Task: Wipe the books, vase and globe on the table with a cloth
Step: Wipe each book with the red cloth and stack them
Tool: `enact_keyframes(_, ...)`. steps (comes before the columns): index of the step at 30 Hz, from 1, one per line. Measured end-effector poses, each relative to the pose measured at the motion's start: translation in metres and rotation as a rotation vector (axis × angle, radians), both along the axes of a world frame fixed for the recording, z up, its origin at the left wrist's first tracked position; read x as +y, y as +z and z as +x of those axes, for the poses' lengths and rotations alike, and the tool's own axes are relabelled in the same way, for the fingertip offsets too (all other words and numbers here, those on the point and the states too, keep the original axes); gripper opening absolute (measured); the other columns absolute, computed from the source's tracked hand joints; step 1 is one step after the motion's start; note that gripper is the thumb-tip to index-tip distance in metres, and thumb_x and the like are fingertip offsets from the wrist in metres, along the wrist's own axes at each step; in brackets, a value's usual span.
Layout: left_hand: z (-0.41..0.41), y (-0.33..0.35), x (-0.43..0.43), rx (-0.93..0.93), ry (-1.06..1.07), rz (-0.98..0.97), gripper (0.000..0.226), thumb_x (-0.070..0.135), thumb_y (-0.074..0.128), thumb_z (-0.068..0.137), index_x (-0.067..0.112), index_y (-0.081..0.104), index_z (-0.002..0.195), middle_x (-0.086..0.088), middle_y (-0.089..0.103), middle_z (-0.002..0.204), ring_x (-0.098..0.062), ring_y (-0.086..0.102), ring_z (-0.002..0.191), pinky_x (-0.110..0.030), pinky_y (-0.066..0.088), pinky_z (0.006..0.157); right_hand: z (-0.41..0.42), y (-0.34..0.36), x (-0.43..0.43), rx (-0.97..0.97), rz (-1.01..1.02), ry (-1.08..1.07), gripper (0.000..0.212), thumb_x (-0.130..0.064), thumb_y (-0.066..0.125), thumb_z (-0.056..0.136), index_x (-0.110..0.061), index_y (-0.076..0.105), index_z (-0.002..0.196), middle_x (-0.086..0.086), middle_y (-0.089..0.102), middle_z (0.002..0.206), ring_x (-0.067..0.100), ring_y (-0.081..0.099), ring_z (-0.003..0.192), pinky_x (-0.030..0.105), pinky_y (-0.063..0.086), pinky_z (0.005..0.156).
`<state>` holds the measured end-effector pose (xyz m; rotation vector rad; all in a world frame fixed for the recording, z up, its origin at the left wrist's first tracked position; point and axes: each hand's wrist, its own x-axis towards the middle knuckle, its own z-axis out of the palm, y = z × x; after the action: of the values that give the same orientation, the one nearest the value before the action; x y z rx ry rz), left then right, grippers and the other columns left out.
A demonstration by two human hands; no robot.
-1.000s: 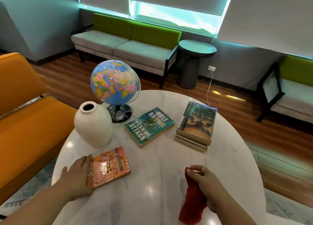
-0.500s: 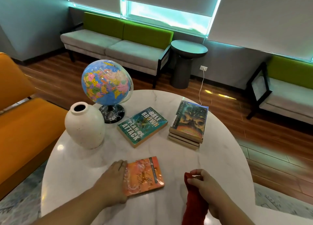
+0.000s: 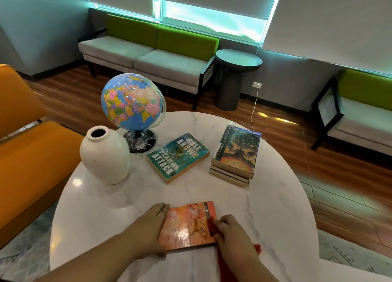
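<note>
A round white marble counter (image 3: 275, 197) fills the middle of the view, with the person at its 6 o'clock edge. A blue globe (image 3: 131, 102) on a dark base stands at 11 o'clock. Just beside it, at 10 o'clock, a cream vase (image 3: 105, 156) stands upright. A stack of books (image 3: 236, 154) lies at 1 o'clock. A teal book (image 3: 178, 157) lies flat near the centre, angled. An orange book (image 3: 188, 224) lies flat at 6 o'clock. The left hand (image 3: 146, 228) rests against that book's 9 o'clock edge, its fingers laid fairly straight along it. The right hand (image 3: 235, 237) is at the book's 3 o'clock edge, fingers curled round a red cloth (image 3: 212, 225) that touches the cover.
</note>
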<state>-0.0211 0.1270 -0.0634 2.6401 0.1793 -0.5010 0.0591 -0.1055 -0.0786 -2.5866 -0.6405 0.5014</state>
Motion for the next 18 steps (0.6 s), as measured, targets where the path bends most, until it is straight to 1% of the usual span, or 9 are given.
enact_keyframes(2, 0.001, 0.001, 0.000, 0.018, 0.000, 0.015, 0.128, 0.048, 0.082, 0.062, 0.015, 0.000, 0.154, 0.001, -0.001, 0.160, -0.014, 0.012, 0.146, -0.017, 0.012, 0.114, 0.007, 0.000, 0.006, -0.033, -0.003, -0.033, 0.038, -0.020, 0.046, 0.096, -0.022, 0.054, 0.133, -0.010, 0.046, 0.120, 0.008, 0.051, 0.108, 0.016, 0.038, 0.096)
enact_keyframes(4, 0.004, 0.002, -0.001, 0.021, -0.015, 0.050, 0.127, 0.047, 0.082, 0.063, 0.015, 0.001, 0.154, 0.000, 0.000, 0.161, -0.015, 0.014, 0.146, -0.018, 0.013, 0.114, 0.011, 0.000, 0.014, -0.034, 0.014, -0.055, 0.031, -0.023, 0.042, 0.098, -0.021, 0.058, 0.124, -0.010, 0.048, 0.111, 0.009, 0.054, 0.103, 0.022, 0.044, 0.093)
enact_keyframes(7, 0.005, 0.000, -0.002, 0.022, -0.024, 0.096, 0.126, 0.047, 0.083, 0.063, 0.015, 0.001, 0.154, -0.002, 0.002, 0.161, -0.017, 0.015, 0.146, -0.022, 0.017, 0.115, 0.009, -0.001, 0.018, -0.004, -0.031, 0.042, 0.029, -0.028, 0.039, 0.100, -0.022, 0.058, 0.121, -0.014, 0.045, 0.097, -0.001, 0.048, 0.083, 0.016, 0.041, 0.079)
enact_keyframes(9, 0.005, -0.002, 0.000, 0.025, -0.032, 0.109, 0.127, 0.049, 0.083, 0.062, 0.016, 0.002, 0.154, -0.002, 0.004, 0.160, -0.018, 0.015, 0.146, -0.023, 0.018, 0.116, 0.013, -0.005, 0.015, 0.000, -0.027, 0.009, 0.026, -0.031, 0.042, 0.099, -0.022, 0.060, 0.116, -0.018, 0.045, 0.086, -0.003, 0.047, 0.071, 0.017, 0.043, 0.073)
enact_keyframes(10, 0.004, -0.003, 0.001, 0.027, -0.035, 0.109, 0.128, 0.050, 0.083, 0.061, 0.015, 0.002, 0.154, -0.003, 0.005, 0.160, -0.019, 0.015, 0.145, -0.024, 0.017, 0.116, 0.016, -0.007, 0.015, -0.022, -0.019, -0.033, 0.026, -0.031, 0.043, 0.098, -0.021, 0.061, 0.113, -0.017, 0.045, 0.084, -0.003, 0.047, 0.068, 0.018, 0.044, 0.072)
enact_keyframes(12, 0.006, -0.005, 0.005, 0.023, -0.053, 0.115, 0.128, 0.052, 0.083, 0.061, 0.015, 0.003, 0.154, -0.003, 0.006, 0.160, -0.019, 0.014, 0.145, -0.024, 0.017, 0.117, 0.022, -0.007, 0.020, -0.057, -0.026, -0.119, 0.028, -0.030, 0.042, 0.099, -0.019, 0.062, 0.113, -0.014, 0.045, 0.086, 0.001, 0.048, 0.070, 0.020, 0.044, 0.073)
enact_keyframes(14, 0.007, -0.005, 0.007, 0.016, -0.082, 0.128, 0.127, 0.053, 0.082, 0.061, 0.014, 0.004, 0.154, -0.003, 0.008, 0.159, -0.019, 0.014, 0.145, -0.025, 0.017, 0.118, 0.021, -0.007, 0.029, -0.062, -0.028, -0.081, 0.028, -0.029, 0.039, 0.099, -0.020, 0.060, 0.115, -0.014, 0.044, 0.091, 0.005, 0.048, 0.078, 0.020, 0.043, 0.076)
enact_keyframes(16, 0.007, -0.006, 0.010, 0.011, -0.107, 0.139, 0.126, 0.054, 0.081, 0.061, 0.014, 0.005, 0.154, -0.002, 0.011, 0.158, -0.019, 0.015, 0.144, -0.027, 0.018, 0.118, 0.013, -0.005, 0.034, -0.021, -0.042, -0.008, 0.026, -0.029, 0.039, 0.099, -0.020, 0.059, 0.112, -0.018, 0.042, 0.085, 0.001, 0.048, 0.074, 0.012, 0.040, 0.069)
enact_keyframes(18, 0.007, -0.006, 0.012, 0.004, -0.131, 0.151, 0.125, 0.057, 0.079, 0.061, 0.014, 0.006, 0.154, -0.002, 0.013, 0.157, -0.020, 0.016, 0.143, -0.029, 0.020, 0.118, 0.010, -0.004, 0.030, -0.031, -0.075, 0.037, 0.026, -0.027, 0.041, 0.099, -0.017, 0.060, 0.112, -0.017, 0.043, 0.082, -0.003, 0.046, 0.067, 0.010, 0.037, 0.062)
